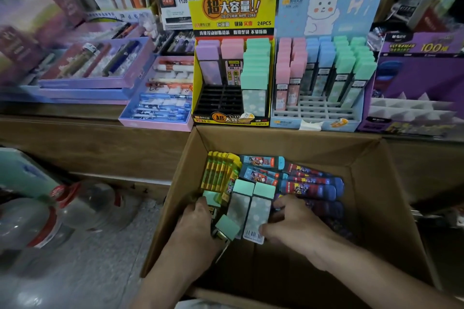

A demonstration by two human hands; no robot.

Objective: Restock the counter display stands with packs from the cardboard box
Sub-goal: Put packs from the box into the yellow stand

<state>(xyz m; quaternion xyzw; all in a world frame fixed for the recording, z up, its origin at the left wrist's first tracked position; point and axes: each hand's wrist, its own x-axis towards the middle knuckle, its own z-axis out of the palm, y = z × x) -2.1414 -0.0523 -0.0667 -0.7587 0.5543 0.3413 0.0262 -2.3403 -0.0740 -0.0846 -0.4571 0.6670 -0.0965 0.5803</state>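
An open cardboard box [371, 183] stands on the floor below the counter. In it lie mint-capped packs [252, 204], yellow packs [217, 170] and dark blue-red packs [311, 183]. My left hand [198, 218] reaches into the box's left side and curls around mint-capped packs [227, 227]. My right hand [288, 221] grips the side of a mint-capped pack [259, 213] with thumb and fingers. On the counter stand a yellow display stand [231, 15] with purple, pink and mint packs and empty black slots, and a blue rabbit display stand [324, 17] with empty front slots.
A purple display stand [414, 78] sits at the right of the counter. Lilac pen trays [95, 68] and a pink-rimmed tray [160, 98] fill the counter's left. Large clear water bottles with red caps [82, 206] lie on the floor at the left. Shelves of stationery rise behind.
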